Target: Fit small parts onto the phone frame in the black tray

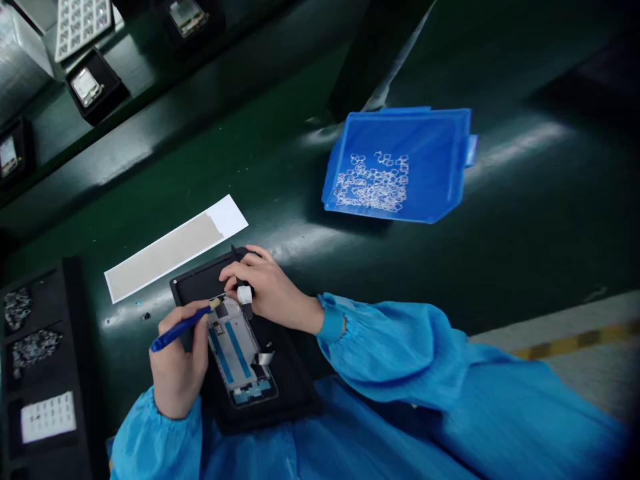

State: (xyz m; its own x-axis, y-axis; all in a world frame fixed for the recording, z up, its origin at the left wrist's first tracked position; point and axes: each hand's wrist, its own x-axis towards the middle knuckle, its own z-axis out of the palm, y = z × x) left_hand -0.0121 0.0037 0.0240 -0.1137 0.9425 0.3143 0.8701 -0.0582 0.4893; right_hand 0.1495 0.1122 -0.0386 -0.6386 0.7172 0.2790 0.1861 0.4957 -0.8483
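A phone frame [240, 357] with blue strips lies in a black fixture [200, 283] near the table's front edge. My left hand [177, 370] is closed round a blue pen-like tool [175, 330], its pale tip touching the frame's top end. My right hand [265, 287] is curled over the fixture's upper part, its fingers pinching a small white piece [244, 294] at the frame's top corner. Both arms wear blue sleeves.
A blue tray [440, 160] holding several small metal squares sits at the back right. A white and grey sheet [173, 248] lies behind the fixture. A black compartment tray [70, 347] with small parts stands at the left. More black fixtures [93, 87] sit on the conveyor behind.
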